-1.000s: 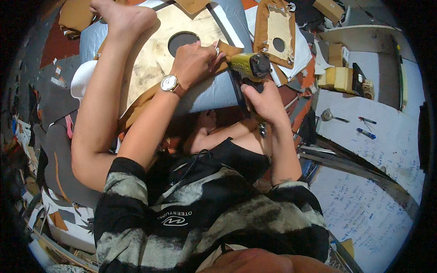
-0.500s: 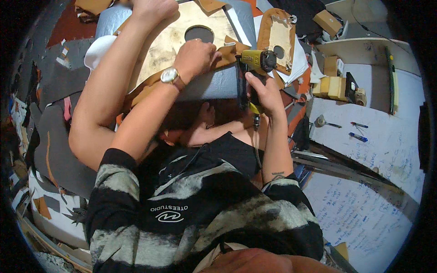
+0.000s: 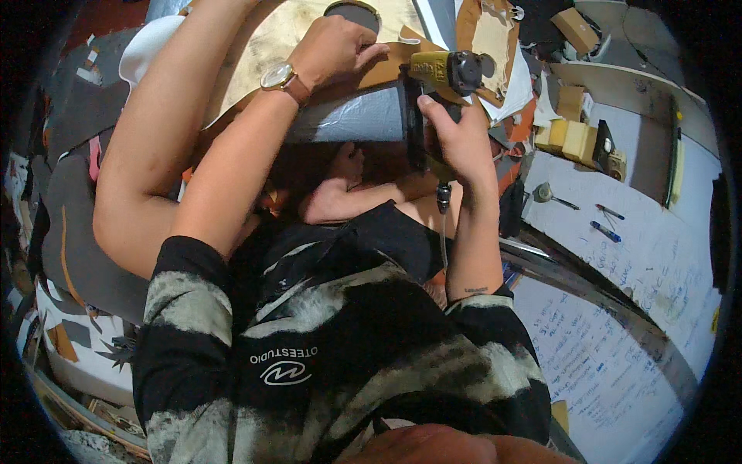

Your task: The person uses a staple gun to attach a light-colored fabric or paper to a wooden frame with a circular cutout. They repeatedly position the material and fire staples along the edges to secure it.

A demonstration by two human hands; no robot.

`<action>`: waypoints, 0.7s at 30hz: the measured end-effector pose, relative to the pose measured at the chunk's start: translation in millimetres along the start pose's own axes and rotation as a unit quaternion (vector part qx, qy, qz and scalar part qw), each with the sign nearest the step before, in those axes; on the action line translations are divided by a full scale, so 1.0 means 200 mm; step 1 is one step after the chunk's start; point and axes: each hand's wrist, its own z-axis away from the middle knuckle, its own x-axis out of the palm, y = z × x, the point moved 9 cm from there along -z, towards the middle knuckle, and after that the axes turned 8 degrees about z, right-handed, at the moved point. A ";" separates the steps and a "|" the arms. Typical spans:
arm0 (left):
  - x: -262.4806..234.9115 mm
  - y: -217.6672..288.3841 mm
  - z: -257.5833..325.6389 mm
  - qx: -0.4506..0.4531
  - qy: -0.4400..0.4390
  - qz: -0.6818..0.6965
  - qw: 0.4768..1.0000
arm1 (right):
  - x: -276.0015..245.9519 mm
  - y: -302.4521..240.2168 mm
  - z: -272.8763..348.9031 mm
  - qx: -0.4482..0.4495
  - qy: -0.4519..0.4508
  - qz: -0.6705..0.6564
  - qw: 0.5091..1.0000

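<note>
My right hand (image 3: pixel 460 139) is wrapped round the black grip of a yellow-and-black staple gun (image 3: pixel 440 71), with a thin air hose hanging below. The gun's front is at the edge of brown leather (image 3: pixel 386 68), which is folded onto a pale wooden board (image 3: pixel 286 39). Just below a round dark hole (image 3: pixel 354 17) in the board, my left hand (image 3: pixel 334 52), with a watch on its wrist, is closed on the leather edge, thumb pointing toward the gun. Its fingertips are partly hidden. Under the board lies a shiny grey-blue padded surface (image 3: pixel 348 116).
A bare bent leg (image 3: pixel 166 116) stretches along the left side of the board. Another leather-edged panel (image 3: pixel 491 50) lies at the far right. On a white written-on surface (image 3: pixel 641 232) are pens (image 3: pixel 607 230), with yellow blocks (image 3: pixel 568 139) farther back.
The whole scene has shifted up in the picture as the view moved. My left hand is nearer the round hole, its thumb now stretched toward the gun. The right hand keeps its grip.
</note>
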 end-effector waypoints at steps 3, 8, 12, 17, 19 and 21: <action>0.01 -0.02 0.00 -0.011 -0.018 0.007 1.000 | 0.01 -0.07 0.04 -0.051 0.020 -0.004 0.998; 0.03 -0.03 0.00 -0.012 -0.022 0.023 0.999 | 0.08 -0.09 0.07 -0.021 -0.012 0.008 1.000; 0.03 -0.07 -0.01 -0.036 -0.048 0.034 0.998 | 0.14 -0.13 0.09 -0.049 0.003 0.025 0.999; -0.03 -0.05 0.06 -0.013 -0.130 -0.061 0.990 | 0.13 -0.12 0.10 -0.037 0.000 -0.020 0.999; -0.12 0.02 0.17 0.036 -0.095 -0.143 0.984 | 0.15 -0.10 0.10 -0.032 -0.018 -0.020 0.999; -0.12 0.01 0.25 0.001 -0.143 -0.206 0.968 | 0.16 -0.08 0.09 -0.021 -0.035 -0.037 0.998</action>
